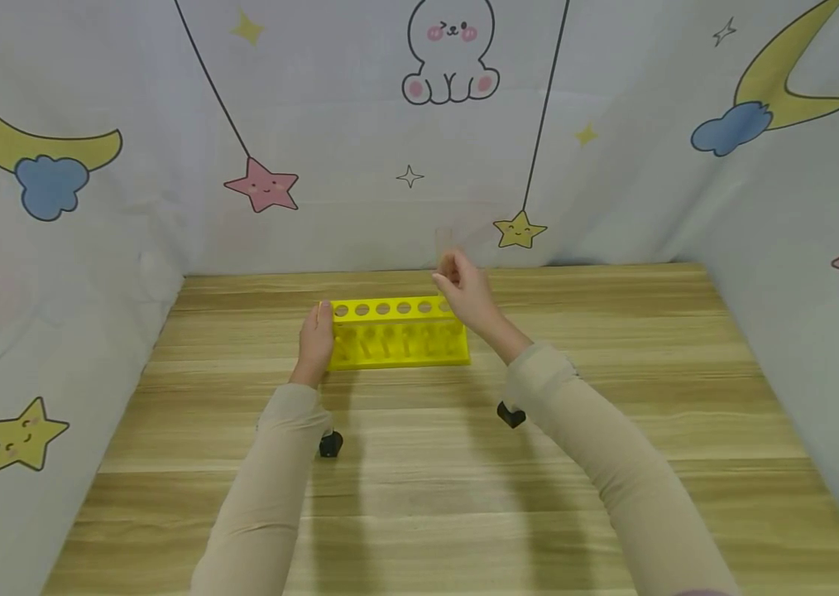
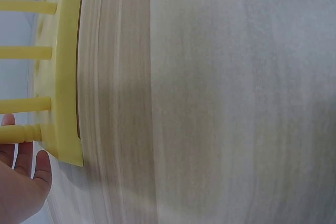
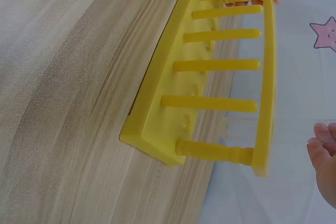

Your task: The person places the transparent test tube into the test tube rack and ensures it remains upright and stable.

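Observation:
A yellow test tube rack with a row of round holes and several upright pegs stands near the back of the table. My left hand grips its left end; in the left wrist view, the fingers lie around the end post. Over the rack's right end, my right hand pinches a clear test tube, faint against the pale backdrop. In the right wrist view the tube's lower part reaches below the rack's top bar, near the right end post. The fingertips partly hide its upper part.
The wood-grain table runs back to a white cloth backdrop printed with stars and moons. Cloth also hangs along both sides. Small black wrist pieces show below each cuff.

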Available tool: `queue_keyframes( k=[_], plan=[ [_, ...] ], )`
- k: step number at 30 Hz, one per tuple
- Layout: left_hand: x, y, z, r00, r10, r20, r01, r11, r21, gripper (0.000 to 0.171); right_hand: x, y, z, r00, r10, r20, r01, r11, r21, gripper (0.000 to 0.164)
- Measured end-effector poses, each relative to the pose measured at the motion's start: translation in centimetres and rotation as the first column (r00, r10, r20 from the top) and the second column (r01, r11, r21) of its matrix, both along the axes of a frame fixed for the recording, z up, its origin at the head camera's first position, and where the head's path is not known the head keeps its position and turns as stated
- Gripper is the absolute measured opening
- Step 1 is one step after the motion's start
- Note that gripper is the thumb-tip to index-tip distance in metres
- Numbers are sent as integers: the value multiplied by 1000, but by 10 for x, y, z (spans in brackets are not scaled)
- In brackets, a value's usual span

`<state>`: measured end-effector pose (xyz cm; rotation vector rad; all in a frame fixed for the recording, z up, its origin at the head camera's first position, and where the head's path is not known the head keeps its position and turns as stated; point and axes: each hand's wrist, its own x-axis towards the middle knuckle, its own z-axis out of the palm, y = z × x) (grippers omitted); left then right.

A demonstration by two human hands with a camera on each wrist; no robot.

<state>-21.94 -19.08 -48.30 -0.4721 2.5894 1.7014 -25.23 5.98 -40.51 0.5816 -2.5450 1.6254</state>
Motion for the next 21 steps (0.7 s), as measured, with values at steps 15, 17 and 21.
queue_keyframes(
  k=[15,17,21],
  plan=[
    [1,-1,1,1000,-14,4,14,1000,-4,62,-1,-1,-6,1000,-17,22,17,1000,14,14],
    [1,-1,1,1000,-11,-8,11,1000,0,59,0,-1,-6,999,-17,28,17,1000,8,13],
    [1,0,1,999,2,-35,-2,1000,1,50,0,-1,-6,999,-19,30,19,1000,1,13]
  ],
)
